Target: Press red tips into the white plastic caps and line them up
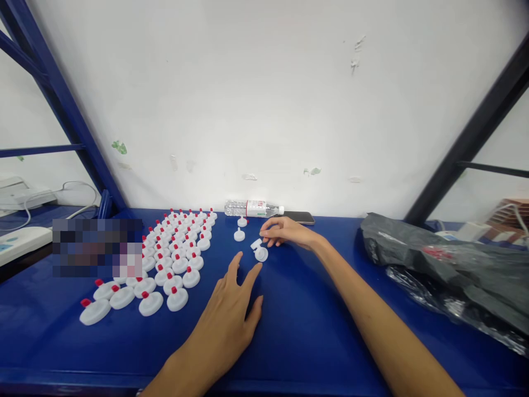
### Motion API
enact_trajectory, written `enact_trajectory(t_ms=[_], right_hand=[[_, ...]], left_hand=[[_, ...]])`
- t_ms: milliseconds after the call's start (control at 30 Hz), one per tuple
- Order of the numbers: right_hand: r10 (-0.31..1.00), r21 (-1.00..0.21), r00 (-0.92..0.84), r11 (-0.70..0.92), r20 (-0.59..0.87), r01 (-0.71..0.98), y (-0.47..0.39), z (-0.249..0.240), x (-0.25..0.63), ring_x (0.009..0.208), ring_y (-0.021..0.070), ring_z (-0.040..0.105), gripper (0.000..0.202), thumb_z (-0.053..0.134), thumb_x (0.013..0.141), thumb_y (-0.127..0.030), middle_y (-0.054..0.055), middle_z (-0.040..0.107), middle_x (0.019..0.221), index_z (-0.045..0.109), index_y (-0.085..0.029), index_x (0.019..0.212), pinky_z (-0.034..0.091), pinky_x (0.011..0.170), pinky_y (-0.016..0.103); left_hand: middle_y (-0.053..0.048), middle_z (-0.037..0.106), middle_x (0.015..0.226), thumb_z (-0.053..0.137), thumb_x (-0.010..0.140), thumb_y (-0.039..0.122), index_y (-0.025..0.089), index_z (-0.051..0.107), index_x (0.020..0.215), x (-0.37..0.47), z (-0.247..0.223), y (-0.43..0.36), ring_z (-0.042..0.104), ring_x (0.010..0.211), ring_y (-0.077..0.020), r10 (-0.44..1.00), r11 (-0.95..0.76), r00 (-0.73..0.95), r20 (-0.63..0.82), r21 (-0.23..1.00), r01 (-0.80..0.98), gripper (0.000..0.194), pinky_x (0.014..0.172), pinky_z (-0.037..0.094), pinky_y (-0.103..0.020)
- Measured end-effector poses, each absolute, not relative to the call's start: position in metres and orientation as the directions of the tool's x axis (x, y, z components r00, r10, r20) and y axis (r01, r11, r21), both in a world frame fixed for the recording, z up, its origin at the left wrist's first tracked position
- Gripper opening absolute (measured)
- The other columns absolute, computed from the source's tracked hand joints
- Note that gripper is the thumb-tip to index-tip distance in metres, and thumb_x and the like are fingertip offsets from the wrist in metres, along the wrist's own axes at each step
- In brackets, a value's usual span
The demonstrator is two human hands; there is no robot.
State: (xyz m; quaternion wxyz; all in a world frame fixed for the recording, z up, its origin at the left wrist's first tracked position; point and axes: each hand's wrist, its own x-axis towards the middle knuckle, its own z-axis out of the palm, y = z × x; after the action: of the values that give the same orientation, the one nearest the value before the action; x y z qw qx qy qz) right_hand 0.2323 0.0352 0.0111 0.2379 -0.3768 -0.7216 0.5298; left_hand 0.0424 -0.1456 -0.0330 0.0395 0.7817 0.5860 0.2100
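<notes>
My left hand (231, 309) hovers over the blue table with fingers spread, holding nothing. Just beyond its fingertips lies a loose round white plastic cap (261, 254) without a red tip, apparently hollow side up. A small white piece (256, 244) lies against it. My right hand (283, 230) is behind these pieces, its fingers loosely bent and apart, the fingertips close to the small white piece. No object shows in its grasp. To the left of them stand white caps with red tips, one (239, 235) in front and another (242, 221) behind.
Many red-tipped white caps (177, 298) stand in rows on the left of the blue table (306, 342). A clear bottle (256, 208) and a phone (303, 218) lie by the wall. A dark plastic bag (446, 264) lies right. Metal posts (70, 105) flank the table.
</notes>
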Motion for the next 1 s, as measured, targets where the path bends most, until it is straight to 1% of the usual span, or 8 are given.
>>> enact_trajectory(t_ms=[133,233,367,433,567,633,800,1000], right_hand=[[0.628,-0.968,-0.767,0.085,-0.133,0.238,0.028,0.016,0.230,0.087,0.0159,0.074,0.034,0.080,0.080,-0.039,0.007,0.077,0.091,0.067,-0.018,0.102,0.054,0.071,0.020],[0.527,-0.973,-0.832,0.044,-0.172,0.229,0.024,0.016,0.225,0.090,0.0149,0.073,0.034,0.082,0.078,-0.036,0.005,0.077,0.090,0.068,-0.017,0.102,0.054,0.075,0.021],[0.457,-0.984,-0.872,-0.036,-0.173,0.176,0.018,0.018,0.218,0.092,0.0162,0.073,0.035,0.084,0.076,-0.037,0.005,0.076,0.091,0.067,-0.017,0.099,0.055,0.085,0.027],[0.450,-0.986,-0.879,-0.030,-0.161,0.165,0.017,0.019,0.216,0.090,0.0163,0.073,0.035,0.083,0.077,-0.038,0.005,0.076,0.089,0.067,-0.017,0.100,0.055,0.088,0.029],[0.505,-0.980,-0.855,0.081,-0.116,0.181,0.017,0.023,0.217,0.092,0.0165,0.073,0.032,0.079,0.082,-0.040,0.005,0.076,0.090,0.066,-0.019,0.102,0.053,0.078,0.024],[0.558,-0.975,-0.828,0.145,-0.060,0.168,0.017,0.024,0.218,0.092,0.0166,0.072,0.029,0.076,0.084,-0.041,0.006,0.076,0.091,0.066,-0.019,0.101,0.052,0.073,0.023],[0.681,-0.955,-0.728,0.262,0.080,0.140,0.019,0.022,0.216,0.088,0.0167,0.068,0.026,0.073,0.086,-0.043,0.005,0.074,0.090,0.069,-0.020,0.099,0.052,0.073,0.026],[0.782,-0.951,-0.601,0.287,0.164,0.113,0.023,0.015,0.209,0.087,0.0166,0.066,0.023,0.073,0.085,-0.041,0.005,0.073,0.089,0.070,-0.020,0.094,0.051,0.072,0.026]], left_hand=[[-0.017,0.019,0.165,0.045,0.099,0.032,0.033,0.032,0.156,0.042,-0.033,-0.146,0.049,0.137,-0.0358,0.933,-0.308,0.225,0.280,0.301,0.903,0.058,0.107,0.046,-0.057],[-0.016,0.019,0.165,0.043,0.100,0.032,0.034,0.028,0.157,0.042,-0.033,-0.146,0.048,0.138,-0.0352,0.930,-0.318,0.237,0.280,0.293,0.902,0.060,0.107,0.047,-0.057],[-0.016,0.022,0.165,0.046,0.099,0.032,0.032,0.033,0.156,0.041,-0.034,-0.145,0.047,0.140,-0.0353,0.915,-0.338,0.244,0.322,0.281,0.898,0.059,0.107,0.047,-0.055],[-0.016,0.022,0.165,0.047,0.098,0.031,0.030,0.036,0.154,0.040,-0.034,-0.145,0.046,0.140,-0.0357,0.907,-0.348,0.245,0.343,0.279,0.895,0.058,0.106,0.049,-0.054],[-0.016,0.023,0.164,0.048,0.098,0.031,0.030,0.041,0.151,0.040,-0.035,-0.145,0.048,0.139,-0.0354,0.904,-0.346,0.238,0.354,0.282,0.895,0.054,0.105,0.050,-0.054],[-0.017,0.023,0.164,0.047,0.098,0.031,0.028,0.044,0.149,0.040,-0.034,-0.145,0.047,0.139,-0.0357,0.908,-0.342,0.238,0.345,0.280,0.897,0.051,0.106,0.049,-0.055],[-0.018,0.021,0.164,0.044,0.099,0.033,0.027,0.046,0.148,0.040,-0.034,-0.145,0.044,0.142,-0.0362,0.918,-0.334,0.240,0.317,0.288,0.897,0.049,0.108,0.047,-0.055],[-0.018,0.021,0.163,0.044,0.099,0.033,0.029,0.047,0.147,0.040,-0.034,-0.146,0.047,0.139,-0.0368,0.924,-0.325,0.230,0.305,0.311,0.893,0.048,0.108,0.046,-0.057]])
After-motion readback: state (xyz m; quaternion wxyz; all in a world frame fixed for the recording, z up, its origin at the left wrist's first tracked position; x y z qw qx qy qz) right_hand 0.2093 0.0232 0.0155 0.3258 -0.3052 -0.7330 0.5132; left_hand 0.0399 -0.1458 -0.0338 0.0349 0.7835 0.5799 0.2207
